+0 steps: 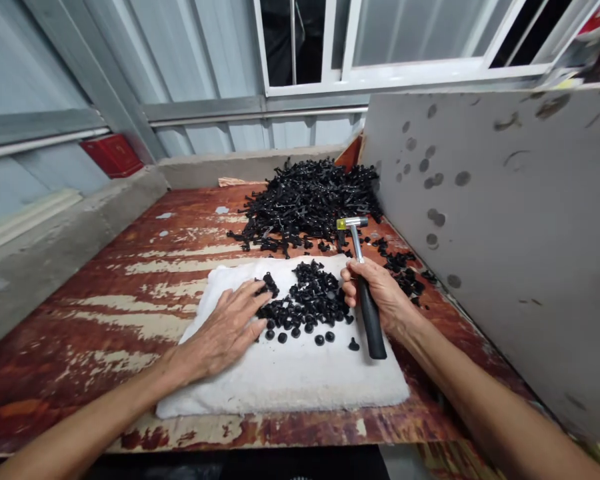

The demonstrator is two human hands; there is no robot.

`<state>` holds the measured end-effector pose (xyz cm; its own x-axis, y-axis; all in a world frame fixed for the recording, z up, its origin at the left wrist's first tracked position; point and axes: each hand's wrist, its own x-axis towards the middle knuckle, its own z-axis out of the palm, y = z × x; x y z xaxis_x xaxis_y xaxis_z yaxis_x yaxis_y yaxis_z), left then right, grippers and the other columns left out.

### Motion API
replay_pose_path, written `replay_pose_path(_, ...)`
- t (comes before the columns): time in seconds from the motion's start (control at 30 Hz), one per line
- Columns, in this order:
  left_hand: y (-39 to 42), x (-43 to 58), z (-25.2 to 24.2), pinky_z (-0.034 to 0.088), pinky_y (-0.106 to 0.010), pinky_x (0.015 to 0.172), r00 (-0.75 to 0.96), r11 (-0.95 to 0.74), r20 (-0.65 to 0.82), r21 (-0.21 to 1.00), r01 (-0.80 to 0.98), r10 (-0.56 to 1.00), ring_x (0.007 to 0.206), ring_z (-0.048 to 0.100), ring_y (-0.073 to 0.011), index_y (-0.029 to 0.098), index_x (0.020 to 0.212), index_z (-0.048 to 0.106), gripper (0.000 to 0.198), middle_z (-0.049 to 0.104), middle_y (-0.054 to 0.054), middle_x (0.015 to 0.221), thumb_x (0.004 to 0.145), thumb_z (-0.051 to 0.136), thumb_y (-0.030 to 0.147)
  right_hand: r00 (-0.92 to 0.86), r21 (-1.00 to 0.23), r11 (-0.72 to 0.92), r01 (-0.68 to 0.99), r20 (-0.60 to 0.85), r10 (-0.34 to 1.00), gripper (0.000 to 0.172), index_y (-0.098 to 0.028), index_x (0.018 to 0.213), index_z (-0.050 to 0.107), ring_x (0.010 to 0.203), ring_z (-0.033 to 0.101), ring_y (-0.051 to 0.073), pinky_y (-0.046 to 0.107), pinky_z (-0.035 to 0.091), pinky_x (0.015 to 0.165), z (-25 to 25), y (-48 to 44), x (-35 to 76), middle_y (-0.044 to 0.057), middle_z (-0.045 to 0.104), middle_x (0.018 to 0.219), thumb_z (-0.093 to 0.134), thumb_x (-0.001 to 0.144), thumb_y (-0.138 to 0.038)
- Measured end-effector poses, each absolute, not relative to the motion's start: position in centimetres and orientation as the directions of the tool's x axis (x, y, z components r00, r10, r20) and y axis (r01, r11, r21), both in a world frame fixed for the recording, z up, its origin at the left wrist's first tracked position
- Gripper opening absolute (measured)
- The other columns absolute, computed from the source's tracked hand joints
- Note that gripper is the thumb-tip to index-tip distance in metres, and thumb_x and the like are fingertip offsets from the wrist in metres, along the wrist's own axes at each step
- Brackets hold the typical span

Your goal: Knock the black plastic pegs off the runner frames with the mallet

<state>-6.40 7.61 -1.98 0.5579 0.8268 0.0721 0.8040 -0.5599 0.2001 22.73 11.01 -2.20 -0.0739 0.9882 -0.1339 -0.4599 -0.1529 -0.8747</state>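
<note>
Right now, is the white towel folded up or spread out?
Spread out: the white towel lies flat on the table, with small black pieces on it.

Open at left and lower left of the frame: bare, scuffed red-brown wooden worktop (120, 293), hemmed at far left by a grey concrete ledge (45, 247). Blocked at upper centre by a heap of black plastic parts (310, 193). Closed along the right by a tall grey dented board (520, 253). Free on the lower half of the white towel pad (290, 380), below the cluster of small black round pieces (310, 300), between left hand (225, 327) and right hand (380, 293) wrapped round a black-handled steel hammer (373, 327).
</note>
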Motion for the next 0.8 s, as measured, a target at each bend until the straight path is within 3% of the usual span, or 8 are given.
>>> replay_pose_path(0.1,8.4,-5.2,-1.0,0.028,-0.054,0.117,0.537,-0.551,0.120,0.185,0.814,0.835,0.145,0.031,-0.0286,0.017,0.143,0.046,0.052,0.036,-0.015,0.157,0.101,0.026,0.040,-0.176,-0.843,-0.193,-0.503,-0.119,0.977,0.029,-0.021,0.076,0.052,0.045,0.051,0.007,0.017,0.044,0.034,-3.1,12.0,23.2,-0.004,0.064,0.068,0.078,0.070,-0.033)
replay_pose_path(0.2,10.7,-1.9,-0.5,0.024,-0.059,0.117,0.644,-0.654,0.116,0.161,0.739,0.756,0.148,0.026,-0.0304,0.019,0.147,0.040,0.052,0.030,-0.014,0.160,0.100,0.032,0.040,-0.248,-0.827,-0.214,-0.519,-0.094,0.964,0.032,-0.021,0.077,0.052,0.044,0.051,0.006,0.017,0.044,0.034,-3.3,12.3,23.9,-0.004,0.067,0.070,0.079,0.067,-0.035)
replay_pose_path(0.33,13.9,2.5,-1.3,0.027,-0.060,0.114,0.709,-0.722,0.134,0.161,0.673,0.692,0.147,0.027,-0.0349,0.012,0.146,0.041,0.059,0.029,-0.021,0.160,0.097,0.036,0.046,-0.208,-0.843,-0.182,-0.506,-0.086,0.974,0.033,-0.022,0.077,0.050,0.040,0.049,0.007,0.017,0.041,0.031,-2.7,11.4,24.1,-0.004,0.067,0.066,0.077,0.066,-0.037)
replay_pose_path(0.43,16.2,3.7,-2.6,0.032,-0.057,0.113,0.715,-0.726,0.153,0.249,0.641,0.683,0.142,0.037,-0.0340,0.015,0.145,0.043,0.062,0.041,-0.019,0.154,0.096,0.033,0.052,-0.166,-0.857,-0.172,-0.487,-0.103,0.981,0.028,-0.022,0.080,0.051,0.038,0.048,0.009,0.021,0.042,0.031,-2.4,12.2,24.2,-0.003,0.065,0.063,0.071,0.067,-0.037)
replay_pose_path(0.57,18.1,2.5,-2.0,0.036,-0.043,0.113,0.691,-0.695,0.219,0.470,0.544,0.689,0.136,0.046,-0.0278,0.019,0.147,0.039,0.058,0.049,-0.010,0.150,0.097,0.033,0.049,-0.177,-0.839,-0.197,-0.508,-0.122,0.977,0.023,-0.021,0.076,0.051,0.040,0.049,0.010,0.022,0.043,0.031,-2.4,13.1,24.6,-0.002,0.065,0.063,0.069,0.069,-0.034)
replay_pose_path(0.67,17.8,0.9,0.2,0.042,-0.038,0.105,0.642,-0.680,0.275,0.484,0.551,0.716,0.120,0.056,-0.0248,0.019,0.128,0.055,0.043,0.062,-0.010,0.129,0.095,0.036,0.039,-0.232,-0.802,-0.225,-0.553,-0.111,0.966,0.024,-0.020,0.073,0.051,0.038,0.044,0.006,0.018,0.040,0.031,-2.7,12.2,24.8,-0.005,0.063,0.061,0.071,0.071,-0.033)
replay_pose_path(0.8,18.0,-1.3,1.4,0.043,-0.041,0.096,0.684,-0.698,0.180,0.328,0.636,0.707,0.102,0.057,-0.0232,0.016,0.102,0.064,0.029,0.063,-0.010,0.104,0.089,0.039,0.022,-0.325,-0.773,-0.262,-0.578,-0.077,0.943,0.027,-0.020,0.075,0.054,0.044,0.049,0.006,0.017,0.042,0.035,-3.6,12.5,25.4,-0.005,0.065,0.068,0.078,0.068,-0.032)
